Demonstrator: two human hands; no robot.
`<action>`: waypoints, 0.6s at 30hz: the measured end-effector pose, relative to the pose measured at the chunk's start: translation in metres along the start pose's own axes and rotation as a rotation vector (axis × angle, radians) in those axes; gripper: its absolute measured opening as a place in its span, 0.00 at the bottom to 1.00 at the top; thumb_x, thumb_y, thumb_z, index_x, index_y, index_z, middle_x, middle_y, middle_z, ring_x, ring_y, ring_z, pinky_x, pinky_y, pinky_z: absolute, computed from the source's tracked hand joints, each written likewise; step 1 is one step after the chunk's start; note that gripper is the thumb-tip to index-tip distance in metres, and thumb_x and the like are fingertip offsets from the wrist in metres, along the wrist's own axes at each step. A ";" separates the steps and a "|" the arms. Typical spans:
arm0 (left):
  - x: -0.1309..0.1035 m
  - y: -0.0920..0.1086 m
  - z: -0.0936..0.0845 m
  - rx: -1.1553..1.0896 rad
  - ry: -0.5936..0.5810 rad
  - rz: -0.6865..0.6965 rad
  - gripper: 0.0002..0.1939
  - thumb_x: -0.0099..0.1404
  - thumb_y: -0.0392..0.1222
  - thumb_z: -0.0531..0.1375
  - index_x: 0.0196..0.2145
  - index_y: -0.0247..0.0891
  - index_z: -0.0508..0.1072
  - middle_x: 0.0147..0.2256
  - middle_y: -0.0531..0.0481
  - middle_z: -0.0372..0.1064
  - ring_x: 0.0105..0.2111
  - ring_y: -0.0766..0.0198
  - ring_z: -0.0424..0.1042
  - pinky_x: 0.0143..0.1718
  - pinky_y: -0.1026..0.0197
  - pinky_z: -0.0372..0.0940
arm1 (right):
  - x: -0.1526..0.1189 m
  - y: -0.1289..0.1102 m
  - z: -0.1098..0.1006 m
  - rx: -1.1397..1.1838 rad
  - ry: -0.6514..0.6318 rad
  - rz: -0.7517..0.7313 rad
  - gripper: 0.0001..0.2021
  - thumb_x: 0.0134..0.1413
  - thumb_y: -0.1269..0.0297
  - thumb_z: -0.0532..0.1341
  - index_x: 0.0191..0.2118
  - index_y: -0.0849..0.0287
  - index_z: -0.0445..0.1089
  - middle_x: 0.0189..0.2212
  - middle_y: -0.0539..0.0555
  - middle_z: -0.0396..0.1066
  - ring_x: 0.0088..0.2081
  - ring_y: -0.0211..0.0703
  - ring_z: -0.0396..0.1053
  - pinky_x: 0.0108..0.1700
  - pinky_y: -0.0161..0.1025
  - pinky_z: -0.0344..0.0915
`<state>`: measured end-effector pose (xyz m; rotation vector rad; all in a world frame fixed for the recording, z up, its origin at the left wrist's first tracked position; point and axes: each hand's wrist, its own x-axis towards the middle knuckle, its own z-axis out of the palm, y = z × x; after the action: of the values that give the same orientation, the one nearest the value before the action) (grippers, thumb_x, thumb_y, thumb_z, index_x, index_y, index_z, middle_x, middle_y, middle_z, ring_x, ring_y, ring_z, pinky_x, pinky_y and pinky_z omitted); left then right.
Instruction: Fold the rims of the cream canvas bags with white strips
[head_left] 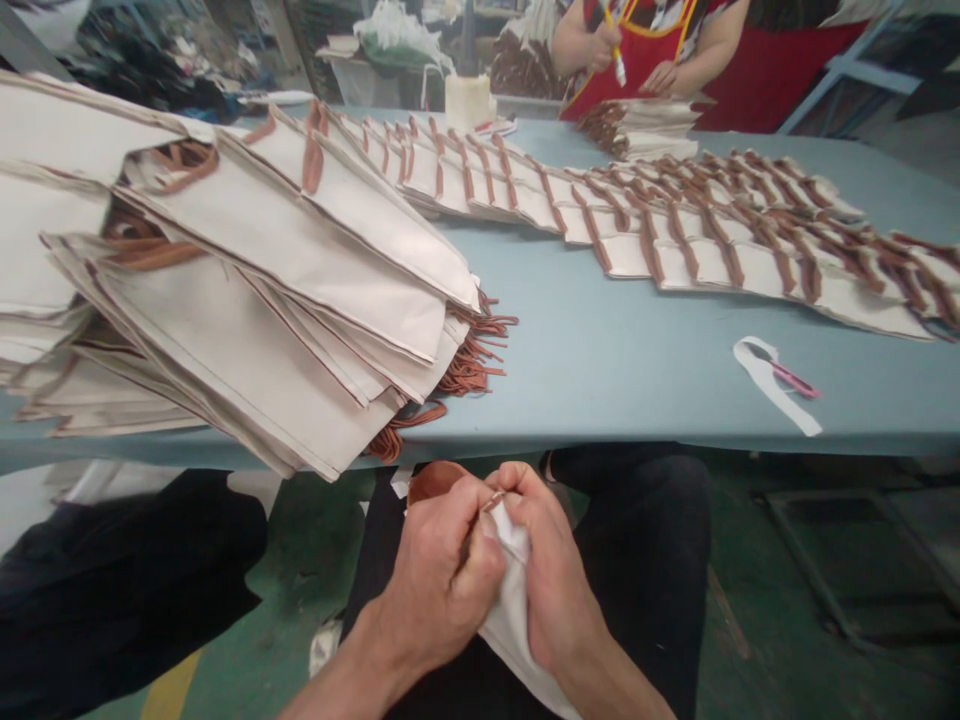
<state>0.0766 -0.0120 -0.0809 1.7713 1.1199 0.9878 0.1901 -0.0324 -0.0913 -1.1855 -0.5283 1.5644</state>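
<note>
My left hand (450, 560) and my right hand (544, 555) meet over my lap, just off the table's front edge. Both are closed on a white fabric piece (514, 610) with a brown edge, whose lower part hangs down between my wrists. Behind the left fingers a brown, leather-like part (435, 482) shows, seemingly joined to the same piece, though the fingers cover where they meet. On the table to the left lies a pile of cream fabric pieces (300, 240) with brown trim. Brown cords (476, 350) stick out from the pile's near right end.
Overlapping rows of cream pieces with brown strips (675, 235) run across the blue table (600, 350). Pink-handled snips (795, 380) lie on a white strip (776, 390) at right. Across the table, a person in a red apron (652, 50) holds a yellow-handled brush (615, 50) beside a stack (641, 130).
</note>
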 end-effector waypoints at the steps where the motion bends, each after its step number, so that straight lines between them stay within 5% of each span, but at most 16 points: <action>1: 0.001 -0.002 -0.001 0.001 -0.006 -0.001 0.10 0.70 0.38 0.51 0.29 0.40 0.64 0.25 0.55 0.62 0.24 0.65 0.62 0.28 0.62 0.56 | 0.002 0.000 0.002 -0.027 0.034 -0.014 0.06 0.58 0.59 0.58 0.35 0.54 0.62 0.25 0.44 0.61 0.27 0.38 0.59 0.30 0.34 0.61; 9: 0.008 0.008 -0.029 -0.122 -0.245 -0.150 0.19 0.79 0.47 0.45 0.33 0.39 0.66 0.29 0.56 0.62 0.28 0.66 0.60 0.31 0.62 0.55 | 0.004 -0.012 0.003 -0.429 0.129 -0.375 0.07 0.60 0.59 0.56 0.36 0.55 0.66 0.27 0.47 0.66 0.28 0.40 0.64 0.30 0.35 0.63; 18: 0.002 -0.015 -0.035 -0.073 -0.365 -0.360 0.22 0.74 0.53 0.55 0.26 0.37 0.64 0.25 0.57 0.56 0.25 0.68 0.54 0.25 0.65 0.50 | 0.006 0.017 -0.013 -0.525 0.041 -0.302 0.12 0.67 0.56 0.55 0.41 0.57 0.70 0.32 0.51 0.74 0.34 0.42 0.73 0.37 0.36 0.68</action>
<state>0.0408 0.0014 -0.0806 1.5411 1.0986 0.4615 0.1938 -0.0354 -0.1130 -1.4413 -1.0831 1.1701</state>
